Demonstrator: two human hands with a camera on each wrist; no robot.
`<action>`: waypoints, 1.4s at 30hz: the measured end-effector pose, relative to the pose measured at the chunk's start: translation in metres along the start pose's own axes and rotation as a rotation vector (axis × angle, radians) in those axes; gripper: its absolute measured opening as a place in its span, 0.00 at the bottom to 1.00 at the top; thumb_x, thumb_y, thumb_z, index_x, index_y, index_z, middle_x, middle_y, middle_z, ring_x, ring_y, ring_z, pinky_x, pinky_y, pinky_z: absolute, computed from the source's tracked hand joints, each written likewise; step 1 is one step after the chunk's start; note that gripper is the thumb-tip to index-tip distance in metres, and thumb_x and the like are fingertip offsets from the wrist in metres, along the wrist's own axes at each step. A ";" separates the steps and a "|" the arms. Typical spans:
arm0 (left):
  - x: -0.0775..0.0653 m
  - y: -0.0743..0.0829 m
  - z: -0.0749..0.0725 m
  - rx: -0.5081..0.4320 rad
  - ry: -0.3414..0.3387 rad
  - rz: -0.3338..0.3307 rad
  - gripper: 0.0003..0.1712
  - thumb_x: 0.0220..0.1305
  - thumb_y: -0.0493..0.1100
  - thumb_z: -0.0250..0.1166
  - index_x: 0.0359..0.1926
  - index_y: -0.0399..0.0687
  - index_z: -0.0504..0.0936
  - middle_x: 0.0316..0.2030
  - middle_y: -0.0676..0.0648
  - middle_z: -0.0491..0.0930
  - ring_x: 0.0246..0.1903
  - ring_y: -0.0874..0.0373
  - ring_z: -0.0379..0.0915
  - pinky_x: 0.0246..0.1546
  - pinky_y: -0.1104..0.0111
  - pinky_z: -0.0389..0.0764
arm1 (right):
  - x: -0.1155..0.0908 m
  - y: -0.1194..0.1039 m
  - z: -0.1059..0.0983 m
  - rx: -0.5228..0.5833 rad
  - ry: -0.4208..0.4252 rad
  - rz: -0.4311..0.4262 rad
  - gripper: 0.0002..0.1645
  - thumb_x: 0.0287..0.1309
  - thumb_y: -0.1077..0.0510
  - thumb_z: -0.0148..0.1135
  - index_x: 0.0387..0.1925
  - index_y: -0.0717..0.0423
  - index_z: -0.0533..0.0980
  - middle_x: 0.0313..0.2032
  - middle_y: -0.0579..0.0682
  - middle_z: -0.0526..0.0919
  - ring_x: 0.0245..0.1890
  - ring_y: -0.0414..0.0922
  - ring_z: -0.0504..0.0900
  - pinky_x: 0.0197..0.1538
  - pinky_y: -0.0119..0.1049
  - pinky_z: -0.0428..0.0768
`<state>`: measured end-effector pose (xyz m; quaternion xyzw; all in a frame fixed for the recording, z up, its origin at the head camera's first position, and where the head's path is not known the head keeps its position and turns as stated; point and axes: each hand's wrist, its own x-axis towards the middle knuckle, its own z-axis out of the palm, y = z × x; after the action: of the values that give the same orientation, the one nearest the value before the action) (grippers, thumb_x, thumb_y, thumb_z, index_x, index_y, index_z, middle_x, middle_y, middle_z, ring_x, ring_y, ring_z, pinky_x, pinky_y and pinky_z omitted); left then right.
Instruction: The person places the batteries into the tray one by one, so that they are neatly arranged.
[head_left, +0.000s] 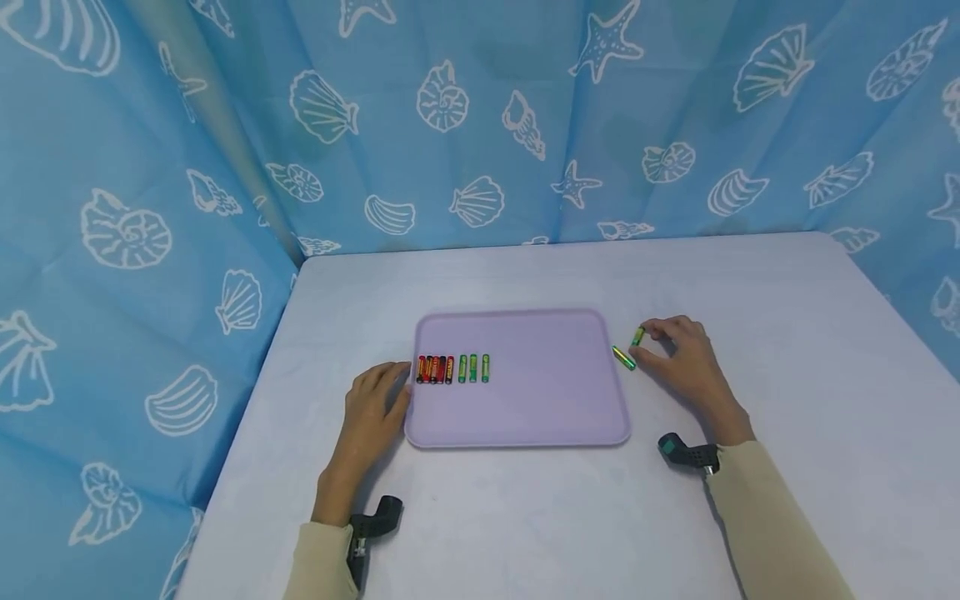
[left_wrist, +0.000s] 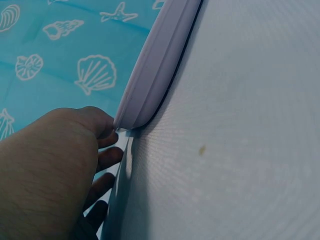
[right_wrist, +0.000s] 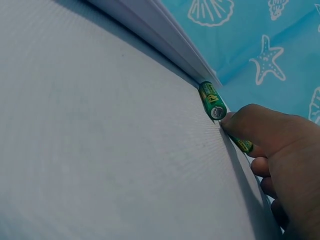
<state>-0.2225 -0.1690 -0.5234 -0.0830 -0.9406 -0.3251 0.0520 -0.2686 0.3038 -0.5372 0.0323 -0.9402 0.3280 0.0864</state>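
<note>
A lilac tray (head_left: 540,417) lies on the white table. Toward its left side, several red batteries (head_left: 435,369) stand in a tight row, followed by three green batteries (head_left: 473,368) spaced slightly apart. My left hand (head_left: 372,412) rests at the tray's left edge, thumb and fingertips touching the rim; the left wrist view has the thumb against the tray wall (left_wrist: 150,70). Right of the tray, my right hand (head_left: 684,360) pinches a green battery (head_left: 638,337) between thumb and fingers. Beside it another green battery (right_wrist: 212,101) lies on the table, close to the tray's right edge.
White cloth covers the table (head_left: 525,517). A blue curtain (head_left: 465,125) with white shell and starfish prints hangs behind it and along both sides. Each wrist wears a black camera, one on the left (head_left: 378,517) and one on the right (head_left: 686,452).
</note>
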 end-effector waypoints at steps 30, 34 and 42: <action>0.000 0.001 0.000 -0.009 -0.003 -0.015 0.24 0.75 0.48 0.55 0.68 0.48 0.74 0.65 0.41 0.70 0.68 0.42 0.56 0.68 0.44 0.53 | 0.003 -0.038 -0.010 0.067 0.111 -0.129 0.25 0.56 0.55 0.73 0.54 0.61 0.79 0.43 0.56 0.75 0.52 0.57 0.68 0.51 0.57 0.61; -0.001 0.000 0.001 -0.013 -0.009 -0.028 0.24 0.76 0.48 0.55 0.68 0.48 0.73 0.65 0.42 0.70 0.69 0.42 0.55 0.68 0.44 0.52 | 0.006 -0.062 0.003 0.100 0.048 -0.255 0.25 0.53 0.57 0.75 0.52 0.60 0.80 0.42 0.54 0.77 0.52 0.55 0.69 0.52 0.55 0.62; 0.002 0.000 -0.001 0.012 -0.022 -0.044 0.25 0.76 0.50 0.53 0.69 0.50 0.72 0.66 0.43 0.69 0.70 0.44 0.54 0.70 0.46 0.51 | 0.010 -0.112 0.034 0.128 -0.009 -0.476 0.24 0.48 0.60 0.79 0.48 0.59 0.82 0.39 0.51 0.78 0.49 0.53 0.70 0.47 0.52 0.61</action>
<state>-0.2238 -0.1690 -0.5223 -0.0653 -0.9446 -0.3198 0.0352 -0.2698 0.1954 -0.4932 0.2598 -0.8837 0.3573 0.1548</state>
